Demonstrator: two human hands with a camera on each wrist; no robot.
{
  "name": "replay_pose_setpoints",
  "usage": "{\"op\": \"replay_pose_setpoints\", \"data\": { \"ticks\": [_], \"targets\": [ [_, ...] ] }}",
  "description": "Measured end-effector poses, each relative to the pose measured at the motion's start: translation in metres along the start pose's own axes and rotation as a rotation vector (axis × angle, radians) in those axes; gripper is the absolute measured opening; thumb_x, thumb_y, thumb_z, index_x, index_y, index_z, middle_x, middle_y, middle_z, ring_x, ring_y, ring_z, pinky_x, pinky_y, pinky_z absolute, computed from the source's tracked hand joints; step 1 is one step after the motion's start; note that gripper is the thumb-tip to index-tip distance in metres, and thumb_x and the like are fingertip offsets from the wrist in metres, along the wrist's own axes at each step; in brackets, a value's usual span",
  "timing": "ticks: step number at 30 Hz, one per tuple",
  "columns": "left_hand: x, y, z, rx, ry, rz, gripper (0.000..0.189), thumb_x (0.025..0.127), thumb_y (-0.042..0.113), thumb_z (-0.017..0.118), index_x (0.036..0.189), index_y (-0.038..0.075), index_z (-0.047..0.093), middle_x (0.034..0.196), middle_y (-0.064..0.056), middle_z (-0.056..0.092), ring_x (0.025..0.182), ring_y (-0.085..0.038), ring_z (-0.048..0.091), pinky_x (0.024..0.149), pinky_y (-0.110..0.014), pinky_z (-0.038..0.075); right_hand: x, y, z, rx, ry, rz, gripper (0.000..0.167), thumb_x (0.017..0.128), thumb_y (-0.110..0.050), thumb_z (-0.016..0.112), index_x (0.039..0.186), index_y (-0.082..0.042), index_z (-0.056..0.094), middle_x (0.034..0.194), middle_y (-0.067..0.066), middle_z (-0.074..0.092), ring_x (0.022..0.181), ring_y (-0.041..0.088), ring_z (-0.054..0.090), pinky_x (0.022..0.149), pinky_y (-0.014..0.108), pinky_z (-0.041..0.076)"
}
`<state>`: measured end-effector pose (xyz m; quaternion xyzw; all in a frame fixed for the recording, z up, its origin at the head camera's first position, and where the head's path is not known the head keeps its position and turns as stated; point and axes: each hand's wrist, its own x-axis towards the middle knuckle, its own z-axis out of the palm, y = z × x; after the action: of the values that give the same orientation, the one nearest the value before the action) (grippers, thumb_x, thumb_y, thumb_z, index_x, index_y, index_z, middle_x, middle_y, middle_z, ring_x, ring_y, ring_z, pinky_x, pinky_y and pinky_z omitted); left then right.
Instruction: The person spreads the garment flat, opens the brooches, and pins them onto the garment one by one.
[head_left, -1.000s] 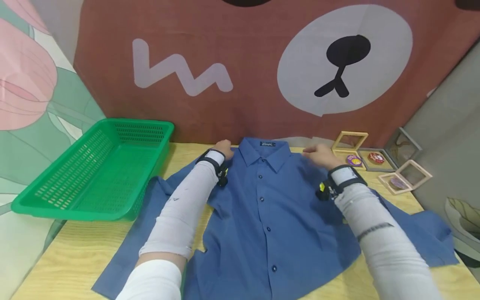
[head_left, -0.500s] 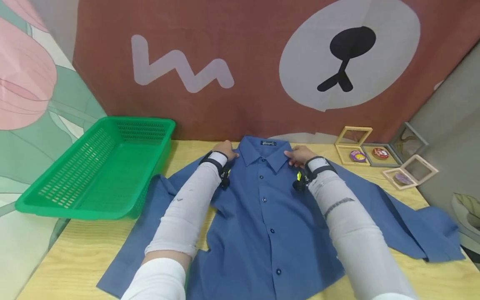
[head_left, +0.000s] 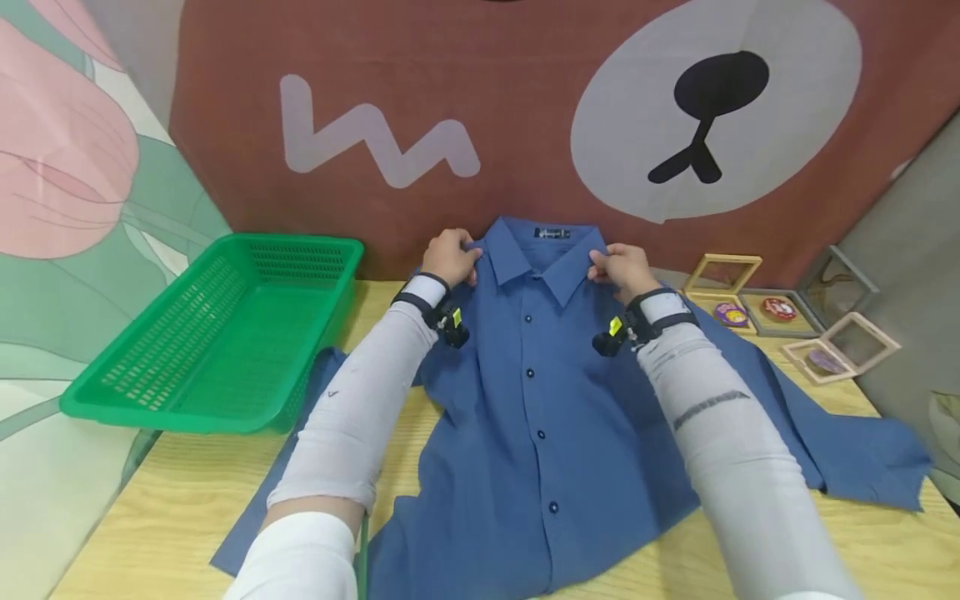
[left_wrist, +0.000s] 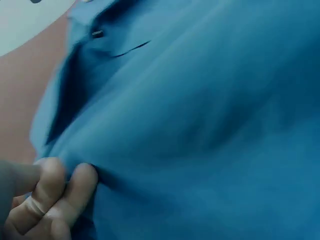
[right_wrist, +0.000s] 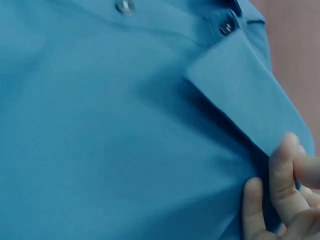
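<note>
A blue button-up shirt [head_left: 570, 392] lies front up, its collar end lifted off the table and its lower part spread over the wood. My left hand [head_left: 452, 257] pinches the cloth at the shoulder beside the collar. On the other side, my right hand [head_left: 624, 268] pinches the shoulder close to the collar's edge. In the left wrist view, thumb and fingers [left_wrist: 80, 185] gather the fabric into a fold. The right wrist view has fingers [right_wrist: 285, 175] gripping just below the collar flap [right_wrist: 240, 90].
A green plastic basket [head_left: 330, 333] stands at the left, over part of one sleeve. Several small framed boxes with round badges, such as the purple one [head_left: 731, 314], sit at the back right. A printed brown cloth [head_left: 517, 150] hangs behind the wooden table [head_left: 180, 500].
My right hand has come in to the collar and taken hold of the shirt's shoulder. Both hands have then raised the collar end up and away from the table.
</note>
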<state>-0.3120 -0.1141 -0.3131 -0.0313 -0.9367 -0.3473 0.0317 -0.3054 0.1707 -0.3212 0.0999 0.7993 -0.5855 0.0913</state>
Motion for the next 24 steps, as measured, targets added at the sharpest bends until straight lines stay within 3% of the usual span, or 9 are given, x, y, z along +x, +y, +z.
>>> {"op": "replay_pose_setpoints", "data": {
  "ticks": [2, 5, 9, 11, 13, 16, 19, 22, 24],
  "targets": [
    [0.002, 0.002, 0.003, 0.010, 0.049, 0.006, 0.021, 0.100, 0.022, 0.060, 0.108, 0.004, 0.067, 0.086, -0.012, 0.076, 0.086, -0.025, 0.072, 0.082, -0.038, 0.053, 0.002, -0.002, 0.003, 0.027, 0.012, -0.022, 0.040, 0.105, -0.027, 0.051, 0.141, -0.011, 0.047, 0.108, 0.005, 0.076, 0.126, 0.026, 0.055, 0.117, 0.058, 0.030],
    [0.005, -0.006, 0.016, 0.071, 0.010, -0.041, 0.037, 0.100, 0.024, 0.059, 0.131, 0.003, 0.058, 0.117, -0.014, 0.072, 0.111, -0.028, 0.068, 0.098, -0.041, 0.051, 0.006, 0.006, 0.010, 0.079, -0.072, 0.008, 0.064, 0.107, -0.023, 0.045, 0.161, -0.014, 0.011, 0.154, 0.008, 0.046, 0.149, 0.029, 0.032, 0.121, 0.052, 0.027],
    [0.007, -0.029, 0.037, 0.133, -0.203, -0.127, 0.068, 0.101, 0.030, 0.058, 0.156, 0.006, 0.025, 0.151, -0.018, 0.047, 0.138, -0.033, 0.048, 0.113, -0.044, 0.041, 0.009, 0.029, 0.019, 0.069, -0.254, 0.089, 0.076, 0.108, -0.020, 0.037, 0.155, -0.016, -0.023, 0.166, 0.005, 0.020, 0.154, 0.031, 0.015, 0.124, 0.052, 0.021],
    [0.007, -0.037, 0.041, 0.139, -0.282, -0.138, 0.077, 0.101, 0.033, 0.057, 0.159, 0.007, 0.013, 0.159, -0.018, 0.035, 0.144, -0.035, 0.040, 0.117, -0.045, 0.036, 0.009, 0.038, 0.018, 0.033, -0.305, 0.092, 0.079, 0.108, -0.020, 0.037, 0.153, -0.016, -0.028, 0.166, 0.009, 0.018, 0.154, 0.034, 0.016, 0.123, 0.054, 0.021],
    [0.005, -0.038, 0.036, 0.134, -0.319, -0.126, 0.080, 0.101, 0.033, 0.056, 0.160, 0.008, 0.008, 0.162, -0.018, 0.029, 0.147, -0.035, 0.035, 0.118, -0.046, 0.034, 0.005, 0.042, 0.011, -0.007, -0.321, 0.071, 0.081, 0.107, -0.019, 0.040, 0.155, -0.015, -0.025, 0.166, 0.015, 0.017, 0.153, 0.037, 0.019, 0.122, 0.056, 0.022],
    [-0.003, -0.029, 0.015, 0.181, -0.333, -0.055, 0.073, 0.101, 0.032, 0.056, 0.158, 0.005, 0.018, 0.158, -0.019, 0.037, 0.144, -0.035, 0.040, 0.116, -0.046, 0.037, -0.009, 0.041, -0.009, -0.071, -0.307, 0.023, 0.080, 0.106, -0.022, 0.045, 0.158, -0.014, -0.016, 0.164, 0.023, 0.020, 0.148, 0.041, 0.029, 0.119, 0.058, 0.027],
    [-0.019, -0.016, -0.010, 0.231, -0.355, 0.072, 0.058, 0.101, 0.029, 0.056, 0.150, 0.003, 0.040, 0.147, -0.019, 0.050, 0.136, -0.032, 0.049, 0.111, -0.044, 0.042, -0.035, 0.043, -0.035, -0.136, -0.298, -0.036, 0.077, 0.106, -0.026, 0.045, 0.160, -0.012, -0.008, 0.160, 0.025, 0.027, 0.144, 0.044, 0.035, 0.117, 0.060, 0.029],
    [-0.042, -0.001, -0.032, 0.240, -0.393, 0.210, 0.045, 0.100, 0.024, 0.057, 0.138, 0.000, 0.055, 0.138, -0.019, 0.059, 0.127, -0.032, 0.057, 0.106, -0.044, 0.047, -0.060, 0.048, -0.057, -0.180, -0.295, -0.100, 0.075, 0.107, -0.029, 0.044, 0.160, -0.011, -0.005, 0.159, 0.027, 0.030, 0.140, 0.043, 0.041, 0.116, 0.062, 0.030],
    [-0.061, 0.009, -0.043, 0.241, -0.415, 0.274, 0.041, 0.100, 0.023, 0.057, 0.134, 0.000, 0.059, 0.134, -0.018, 0.063, 0.124, -0.031, 0.059, 0.103, -0.044, 0.049, -0.075, 0.052, -0.069, -0.207, -0.284, -0.130, 0.073, 0.107, -0.032, 0.043, 0.161, -0.012, -0.002, 0.157, 0.025, 0.034, 0.134, 0.033, 0.051, 0.114, 0.060, 0.034]
  ]
}}
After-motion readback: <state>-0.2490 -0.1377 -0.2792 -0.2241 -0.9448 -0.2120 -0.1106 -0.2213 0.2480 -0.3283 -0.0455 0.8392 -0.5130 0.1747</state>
